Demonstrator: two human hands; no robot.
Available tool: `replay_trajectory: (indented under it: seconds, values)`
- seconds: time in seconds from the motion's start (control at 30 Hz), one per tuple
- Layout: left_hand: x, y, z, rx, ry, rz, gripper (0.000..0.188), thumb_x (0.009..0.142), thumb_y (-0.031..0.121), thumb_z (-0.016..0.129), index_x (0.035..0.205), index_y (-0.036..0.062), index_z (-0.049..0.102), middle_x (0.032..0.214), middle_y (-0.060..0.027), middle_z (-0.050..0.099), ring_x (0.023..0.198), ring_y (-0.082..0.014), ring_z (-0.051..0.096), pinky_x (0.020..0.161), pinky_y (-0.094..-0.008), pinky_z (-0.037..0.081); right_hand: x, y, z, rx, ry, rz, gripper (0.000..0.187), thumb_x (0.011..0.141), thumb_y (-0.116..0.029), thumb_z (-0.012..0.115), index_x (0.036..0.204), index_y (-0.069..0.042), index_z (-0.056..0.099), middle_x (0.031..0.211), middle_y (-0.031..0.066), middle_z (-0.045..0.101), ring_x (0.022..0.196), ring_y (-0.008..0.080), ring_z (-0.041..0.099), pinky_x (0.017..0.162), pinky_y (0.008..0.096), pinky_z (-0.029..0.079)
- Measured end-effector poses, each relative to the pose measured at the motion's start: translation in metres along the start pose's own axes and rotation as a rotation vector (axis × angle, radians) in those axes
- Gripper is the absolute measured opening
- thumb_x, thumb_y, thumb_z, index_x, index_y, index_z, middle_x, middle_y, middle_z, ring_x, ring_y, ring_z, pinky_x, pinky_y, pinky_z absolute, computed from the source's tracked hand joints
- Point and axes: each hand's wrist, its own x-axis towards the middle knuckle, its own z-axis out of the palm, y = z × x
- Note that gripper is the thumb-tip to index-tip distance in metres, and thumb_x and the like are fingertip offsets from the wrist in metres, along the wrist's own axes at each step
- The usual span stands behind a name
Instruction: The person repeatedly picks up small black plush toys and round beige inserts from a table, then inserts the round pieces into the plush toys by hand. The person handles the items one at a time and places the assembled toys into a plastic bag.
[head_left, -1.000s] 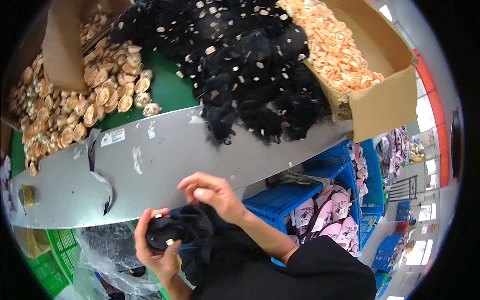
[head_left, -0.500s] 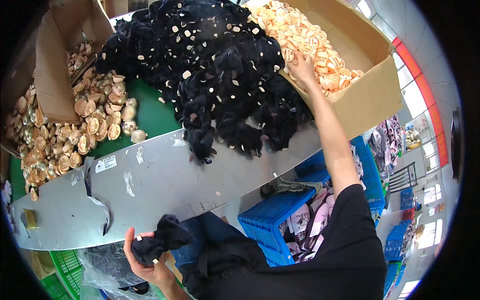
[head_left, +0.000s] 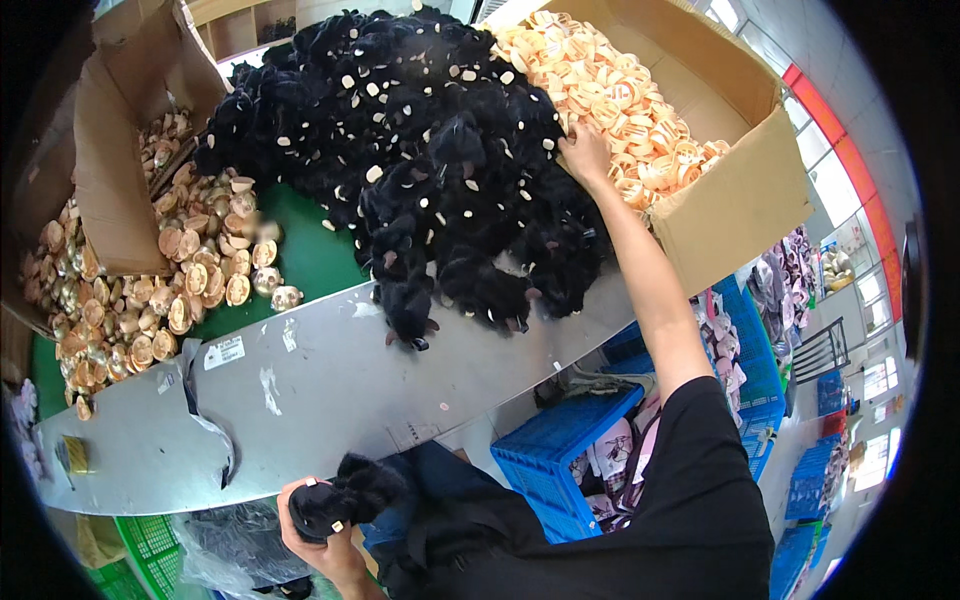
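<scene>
Near the table's front edge, my left hand [head_left: 338, 558] is wrapped round a small black plush piece [head_left: 318, 508] with pale tabs on it. At the far right my right arm reaches out. My right hand [head_left: 587, 157] is closed at the inner edge of a cardboard box, between a heap of peach-coloured plastic ring-shaped parts [head_left: 640, 120] and a big pile of black plush pieces [head_left: 450, 150]. Its fingertips are partly hidden, and whatever they hold cannot be made out.
The cardboard box [head_left: 735, 210] stands at the right. Another carton [head_left: 115, 160] and many gold and peach half-shells [head_left: 200, 270] lie at the left on a green surface [head_left: 310, 235]. A metal table edge [head_left: 330, 390] runs across. Blue crates [head_left: 540, 455] stand below.
My right hand has drawn back from over the peach parts toward the black pile, its fingers now curled. My left hand still holds the plush piece, now turned somewhat. The whole view has shifted slightly.
</scene>
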Motion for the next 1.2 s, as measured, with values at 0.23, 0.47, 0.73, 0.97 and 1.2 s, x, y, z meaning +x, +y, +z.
replay_trajectory:
  seconds: [0.23,0.47,0.73,0.97,1.2]
  values:
    - [0.003,-0.004,-0.001,-0.056,0.002,-0.121,0.041,0.071,0.017,0.069,0.106,-0.0024,0.061,0.095,-0.0074,0.060,0.088,-0.0179,0.060,0.084,-0.0286,0.048,-0.006,-0.008,-0.007,0.485,0.404,-0.063,0.027,0.080,-0.023,0.073,0.079,-0.003,0.055,0.079,0.0102,0.056,0.078,0.0284,0.057,0.077,0.0409,0.048]
    - [0.007,-0.010,-0.006,-0.056,-0.029,-0.149,0.044,0.066,0.011,0.070,0.106,-0.0034,0.062,0.097,-0.0062,0.061,0.089,-0.0162,0.059,0.086,-0.0264,0.047,-0.113,-0.153,-0.094,1.140,0.084,-0.093,0.023,0.095,-0.012,0.066,0.114,-0.002,0.057,0.092,0.0040,0.064,0.082,0.0115,0.062,0.077,0.0276,0.052]
    - [0.017,-0.005,0.000,-0.050,-0.209,-0.182,0.031,0.067,0.015,0.071,0.088,-0.0052,0.062,0.085,-0.0039,0.058,0.079,-0.0125,0.054,0.074,-0.0250,0.044,-0.314,-0.307,-0.176,1.761,-1.026,0.028,0.058,0.112,-0.042,0.038,0.091,0.003,0.068,0.077,0.0044,0.065,0.065,0.0098,0.058,0.062,0.0252,0.047]
    - [0.009,-0.003,-0.014,-0.001,-0.308,-0.216,0.031,0.070,0.007,0.069,0.099,-0.0038,0.066,0.090,-0.0048,0.065,0.084,-0.0121,0.060,0.079,-0.0258,0.047,-0.342,-0.367,-0.182,1.515,-0.829,-0.265,0.045,0.105,-0.024,0.052,0.068,-0.001,0.063,0.053,0.0080,0.054,0.046,0.0152,0.052,0.047,0.0291,0.041]
    - [0.022,-0.003,-0.021,0.056,-0.434,-0.152,0.039,0.068,0.005,0.071,0.106,-0.0049,0.067,0.094,-0.0100,0.069,0.089,-0.0171,0.065,0.085,-0.0289,0.049,-0.348,-0.375,-0.176,1.366,-0.665,-0.286,0.039,0.100,-0.018,0.056,0.065,-0.001,0.057,0.053,0.0123,0.047,0.044,0.0202,0.046,0.046,0.0339,0.037]
